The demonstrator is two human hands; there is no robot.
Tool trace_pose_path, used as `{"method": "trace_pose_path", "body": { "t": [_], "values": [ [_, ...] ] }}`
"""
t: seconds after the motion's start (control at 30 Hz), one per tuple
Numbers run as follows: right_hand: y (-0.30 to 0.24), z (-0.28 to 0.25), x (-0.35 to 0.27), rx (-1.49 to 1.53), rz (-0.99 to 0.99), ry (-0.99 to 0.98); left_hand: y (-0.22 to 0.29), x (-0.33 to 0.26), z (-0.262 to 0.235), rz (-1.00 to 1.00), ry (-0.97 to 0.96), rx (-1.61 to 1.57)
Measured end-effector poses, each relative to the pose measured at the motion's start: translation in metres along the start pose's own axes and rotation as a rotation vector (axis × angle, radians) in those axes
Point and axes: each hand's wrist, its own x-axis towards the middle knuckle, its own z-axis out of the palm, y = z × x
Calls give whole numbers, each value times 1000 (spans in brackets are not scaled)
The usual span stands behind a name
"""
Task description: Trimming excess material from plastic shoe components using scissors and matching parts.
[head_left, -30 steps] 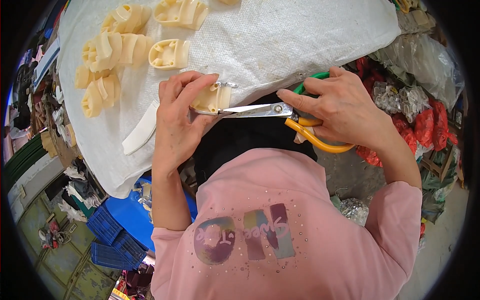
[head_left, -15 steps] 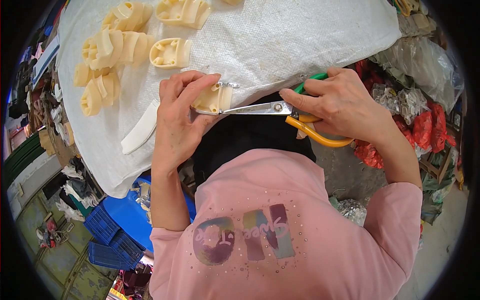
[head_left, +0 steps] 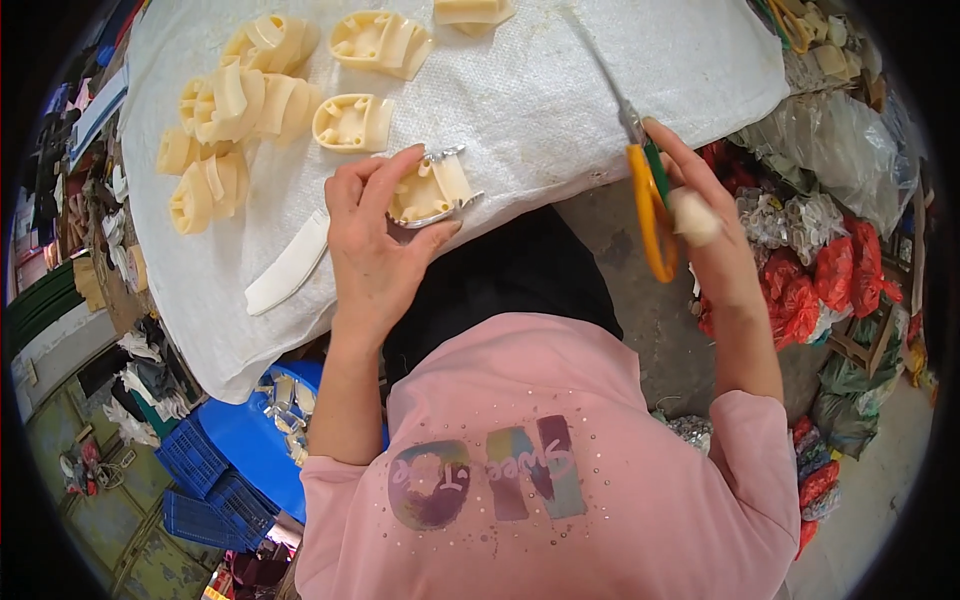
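Observation:
My left hand (head_left: 372,230) pinches a cream plastic shell (head_left: 440,188) with small posts inside, at the near edge of the white woven cloth (head_left: 530,110). A shiny silver strip (head_left: 425,219) runs along the shell's rim, and its ends stick out past the cream part. Off to the right, my right hand (head_left: 722,240) holds scissors (head_left: 650,200) by their orange and green handles. Their blades look closed and point away over the cloth. A pale, blurred patch covers part of the right hand's fingers.
Several more cream shells (head_left: 352,122) lie at the far left of the cloth, some stacked. A curved white strip (head_left: 288,265) rests beside my left wrist. Below left are a blue tub (head_left: 235,440) with scraps and blue crates (head_left: 195,455). Red bags (head_left: 790,295) sit at the right.
The scissors have come away from the shell to the right, swung to point away from me, and their blades have closed. The left hand keeps hold of the shell, shifted slightly.

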Motion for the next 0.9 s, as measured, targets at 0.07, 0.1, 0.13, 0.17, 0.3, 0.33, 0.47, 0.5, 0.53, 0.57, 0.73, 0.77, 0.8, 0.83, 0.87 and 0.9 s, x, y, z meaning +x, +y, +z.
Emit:
{"method": "trace_pose_path", "body": {
  "t": [0.07, 0.1, 0.13, 0.17, 0.3, 0.33, 0.47, 0.5, 0.53, 0.57, 0.73, 0.77, 0.8, 0.83, 0.87, 0.9],
  "values": [
    [-3, 10, 3, 876, 83, -95, 2, -1, 5, 27, 42, 105],
    [-4, 24, 1, 948, 36, -26, 1, -1, 6, 21, 57, 116],
    [-13, 29, 4, 949, 33, -19, 2, -1, 6, 14, 72, 127],
    [-23, 34, 10, 871, 51, -62, 1, -3, 3, 12, 74, 133],
    [-32, 57, 12, 772, -41, -84, 1, 0, 0, 37, -11, 138],
    [-36, 59, 14, 815, -106, -101, 0, 1, -1, 42, -23, 131],
    [-44, 59, 24, 885, -109, -22, -1, -1, -2, 17, -35, 127],
    [-43, 56, 24, 949, -156, -6, 0, 0, -1, 14, -22, 92],
    [-42, 55, 25, 1012, -204, 10, 0, 0, -1, 11, -9, 57],
    [-42, 56, 27, 1001, -153, 83, 0, 0, -1, 12, -12, 55],
    [-39, 68, 27, 1101, -85, -68, -4, -1, 0, 20, -37, 87],
    [-44, 67, 26, 1086, -107, -45, -4, -1, -1, 15, -37, 88],
    [-47, 67, 27, 1071, -129, -23, -3, -1, -1, 7, -43, 86],
    [-46, 65, 30, 1051, -219, -33, -3, -1, -2, -1, -48, 84],
    [-41, 74, 34, 1055, -216, -35, -2, -1, -2, -5, -49, 87],
    [-35, 90, 39, 984, -191, -52, -1, 1, -2, 7, -50, 79]
  ]
}}
